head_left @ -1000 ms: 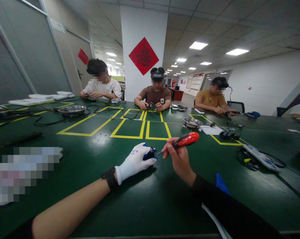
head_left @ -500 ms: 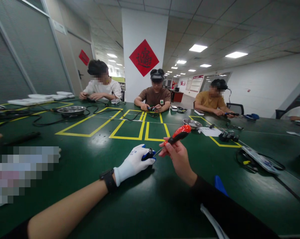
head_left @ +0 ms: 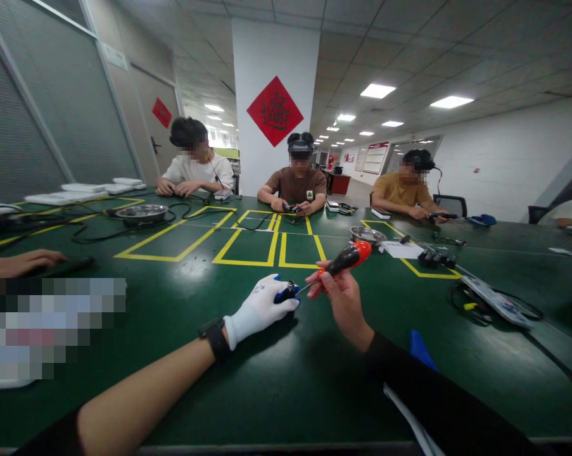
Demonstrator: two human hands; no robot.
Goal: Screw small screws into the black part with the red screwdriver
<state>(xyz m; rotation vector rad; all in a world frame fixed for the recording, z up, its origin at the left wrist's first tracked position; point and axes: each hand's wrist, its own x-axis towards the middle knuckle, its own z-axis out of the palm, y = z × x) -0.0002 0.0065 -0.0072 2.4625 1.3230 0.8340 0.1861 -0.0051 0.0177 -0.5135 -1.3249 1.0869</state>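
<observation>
My left hand (head_left: 263, 306), in a white glove with blue fingertips, is closed around a small black part with a shiny metal fitting (head_left: 291, 288) on top. Much of that part is hidden by the fingers. Bare, my right hand (head_left: 346, 303) grips a screwdriver (head_left: 348, 257) with a red and black handle. The screwdriver slants down to the left, its thin shaft reaching the right side of the black part. Whether the tip sits in a screw cannot be made out. Both hands are just above the green table (head_left: 286, 392).
A metal bowl (head_left: 367, 235), several black parts (head_left: 436, 258) and a power strip (head_left: 497, 303) lie to the right. Near my right sleeve is a blue and white glove (head_left: 421, 350). At left, another person's hand (head_left: 29, 261) rests beside cables. Three people sit across the table.
The screwdriver handle has shifted slightly right and tipped lower, its shaft still at the black part. The other person's hand at left has come further into view.
</observation>
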